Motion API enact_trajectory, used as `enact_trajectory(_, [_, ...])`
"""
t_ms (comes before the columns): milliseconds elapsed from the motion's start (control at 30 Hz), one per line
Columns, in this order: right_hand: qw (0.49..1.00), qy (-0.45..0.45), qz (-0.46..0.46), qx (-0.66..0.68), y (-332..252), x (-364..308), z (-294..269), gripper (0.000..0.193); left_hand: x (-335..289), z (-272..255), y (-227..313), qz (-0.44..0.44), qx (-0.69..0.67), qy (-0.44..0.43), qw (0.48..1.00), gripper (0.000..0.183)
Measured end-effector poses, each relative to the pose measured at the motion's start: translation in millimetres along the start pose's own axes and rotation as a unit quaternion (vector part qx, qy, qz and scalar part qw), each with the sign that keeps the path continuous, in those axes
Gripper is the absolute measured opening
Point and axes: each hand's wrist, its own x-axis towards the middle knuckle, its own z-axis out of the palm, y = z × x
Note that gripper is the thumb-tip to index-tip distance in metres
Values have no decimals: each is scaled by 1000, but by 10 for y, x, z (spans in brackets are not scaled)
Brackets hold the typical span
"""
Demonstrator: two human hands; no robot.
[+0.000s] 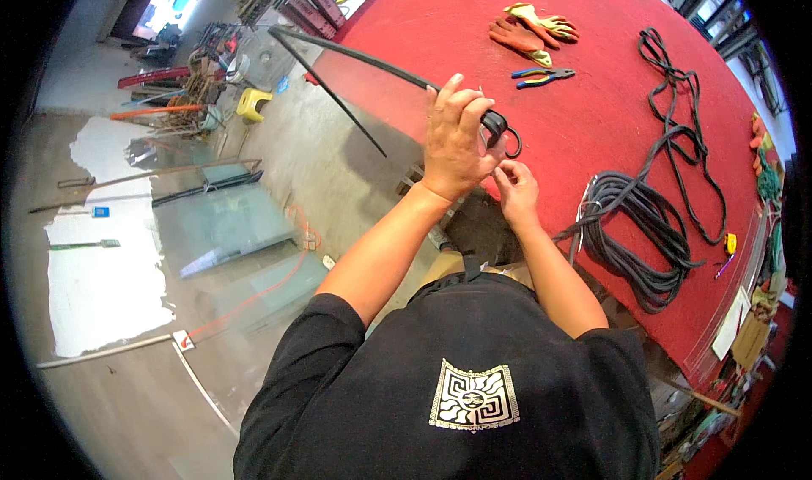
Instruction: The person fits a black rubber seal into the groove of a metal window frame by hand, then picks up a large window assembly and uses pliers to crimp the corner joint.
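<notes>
My left hand (457, 137) is raised over the near edge of the red table (584, 125), its fingers closed around a black rubber strip (351, 53). From that hand the strip runs to the upper left, bends sharply and comes back down toward the floor. A short black loop (513, 144) of it curls out on the right side of the hand. Just below and right, my right hand (518, 194) has its fingers pinched together close to the left palm; what they hold is hidden.
A coil of black strip (639, 235) lies on the table at right, its loose length trailing away. Farther off are pliers (543, 76) and work gloves (529, 33). A yellow tape measure (730, 243) sits near the right edge. Glass panes (224, 218) and a yellow stool (253, 104) stand left.
</notes>
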Motion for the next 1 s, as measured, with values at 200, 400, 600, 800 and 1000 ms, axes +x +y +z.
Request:
enact_trajectory(200, [999,-24,26,11,-175,-103,-48,14,-49,-40,-13,0,0,-6,1000,62])
enact_trajectory(400, [996,-31,30,72,-139,-50,8,12,26,24,-52,24,-33,8,999,60])
enact_trajectory(600, [994,-107,34,-6,-135,89,-55,17,19,-95,56,-5,17,0,1000,60])
enact_trajectory(800, [994,-96,38,30,61,47,2,20,36,-45,71,3,11,-11,1000,60])
enact_trajectory(1000, [999,-17,-9,-45,-135,-203,121,14,11,-90,39,7,11,-16,1000,67])
